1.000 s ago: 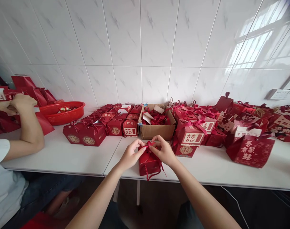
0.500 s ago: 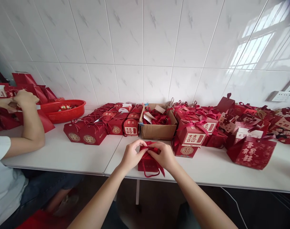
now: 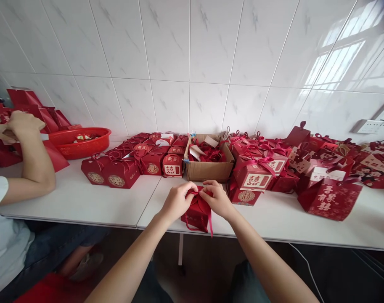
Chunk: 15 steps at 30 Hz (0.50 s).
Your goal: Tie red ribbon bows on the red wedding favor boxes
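Note:
A small red gift box [image 3: 196,214] with a twisted cord handle stands near the table's front edge, between my hands. My left hand [image 3: 178,200] pinches red ribbon at the top of the box. From the other side, my right hand [image 3: 217,198] also has its fingers closed on the red ribbon [image 3: 210,221], and one tail of it hangs down the box's right front. The fingertips nearly meet over the box top and partly hide the ribbon there. The cord handle droops over the front of the box.
Behind my hands stands a cardboard box [image 3: 209,170] holding ribbons and tags. Finished-looking red boxes sit left [image 3: 122,173] and stacked right [image 3: 251,181]. A red box with white characters [image 3: 330,200] is farther right. At left are a red basin [image 3: 81,147] and another person's arm [image 3: 37,164].
My hands have drawn slightly apart over the box top, still on the ribbon. The box appears turned a little, and the ribbon tail hangs lower. The view has shifted slightly.

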### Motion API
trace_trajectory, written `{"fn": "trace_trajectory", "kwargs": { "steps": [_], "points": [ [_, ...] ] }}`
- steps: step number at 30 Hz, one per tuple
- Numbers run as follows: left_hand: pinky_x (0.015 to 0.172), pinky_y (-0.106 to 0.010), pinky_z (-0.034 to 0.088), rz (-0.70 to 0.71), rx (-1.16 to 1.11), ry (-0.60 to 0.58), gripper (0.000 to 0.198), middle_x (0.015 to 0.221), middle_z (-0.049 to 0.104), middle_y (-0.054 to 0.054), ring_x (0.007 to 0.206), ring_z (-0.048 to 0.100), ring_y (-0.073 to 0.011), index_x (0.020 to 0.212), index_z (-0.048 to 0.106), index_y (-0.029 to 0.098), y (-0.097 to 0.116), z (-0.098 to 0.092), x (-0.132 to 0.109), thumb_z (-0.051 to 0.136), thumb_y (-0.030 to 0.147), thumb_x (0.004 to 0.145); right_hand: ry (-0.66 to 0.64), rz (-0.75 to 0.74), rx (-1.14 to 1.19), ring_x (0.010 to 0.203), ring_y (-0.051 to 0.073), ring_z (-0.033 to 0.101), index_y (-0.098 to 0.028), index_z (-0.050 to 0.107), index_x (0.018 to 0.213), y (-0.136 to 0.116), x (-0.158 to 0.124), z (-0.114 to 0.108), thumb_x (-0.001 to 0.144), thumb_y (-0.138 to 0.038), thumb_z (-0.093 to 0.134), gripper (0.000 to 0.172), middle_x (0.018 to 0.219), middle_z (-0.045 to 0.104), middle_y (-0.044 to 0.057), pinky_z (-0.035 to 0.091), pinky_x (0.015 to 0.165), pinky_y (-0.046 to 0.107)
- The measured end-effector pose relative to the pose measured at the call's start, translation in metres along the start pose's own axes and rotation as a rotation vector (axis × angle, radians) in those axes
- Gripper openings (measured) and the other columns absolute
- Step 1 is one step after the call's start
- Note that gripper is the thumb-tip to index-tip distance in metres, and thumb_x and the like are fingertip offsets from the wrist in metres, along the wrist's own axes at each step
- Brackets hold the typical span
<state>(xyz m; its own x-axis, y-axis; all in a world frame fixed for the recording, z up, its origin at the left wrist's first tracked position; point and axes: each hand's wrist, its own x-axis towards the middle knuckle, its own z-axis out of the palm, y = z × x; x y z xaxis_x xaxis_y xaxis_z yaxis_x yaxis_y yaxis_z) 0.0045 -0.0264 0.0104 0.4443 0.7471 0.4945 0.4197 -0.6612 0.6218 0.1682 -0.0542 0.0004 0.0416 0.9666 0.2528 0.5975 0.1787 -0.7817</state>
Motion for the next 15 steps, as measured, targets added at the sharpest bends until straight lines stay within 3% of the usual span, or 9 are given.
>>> {"fn": "trace_trajectory", "kwargs": {
  "steps": [7,11,15],
  "points": [
    [0.075,-0.03,0.047,0.045,0.053,0.007,0.017,0.082,0.063,-0.002,0.08,0.06,-0.019,0.078,0.058,0.022,-0.005,0.0,0.001,0.05,0.007,0.077,-0.214,0.009,0.44,0.131,0.026,0.041,-0.017,0.065,0.065,0.003,0.002,-0.005,0.085,-0.045,0.057,0.035,0.111,0.064,0.012,0.037,0.1,0.036],
    [0.078,-0.03,0.049,0.046,0.018,0.053,0.019,0.085,0.062,-0.002,0.082,0.061,-0.0171,0.087,0.056,0.023,-0.013,0.008,0.002,0.051,0.007,0.077,-0.235,-0.018,0.43,0.127,0.026,0.045,-0.016,0.063,0.064,0.007,0.002,-0.003,0.083,-0.05,0.057,0.039,0.124,0.058,0.013,0.034,0.102,0.036],
    [0.079,-0.03,0.053,0.019,-0.055,0.188,0.02,0.091,0.059,-0.003,0.086,0.06,-0.0159,0.101,0.051,0.022,-0.013,0.015,-0.006,0.055,0.016,0.082,-0.205,-0.003,0.428,0.121,0.026,0.05,-0.016,0.065,0.068,0.01,-0.002,0.0,0.083,-0.047,0.057,0.035,0.126,0.056,0.012,0.036,0.099,0.036]
  ]
}}
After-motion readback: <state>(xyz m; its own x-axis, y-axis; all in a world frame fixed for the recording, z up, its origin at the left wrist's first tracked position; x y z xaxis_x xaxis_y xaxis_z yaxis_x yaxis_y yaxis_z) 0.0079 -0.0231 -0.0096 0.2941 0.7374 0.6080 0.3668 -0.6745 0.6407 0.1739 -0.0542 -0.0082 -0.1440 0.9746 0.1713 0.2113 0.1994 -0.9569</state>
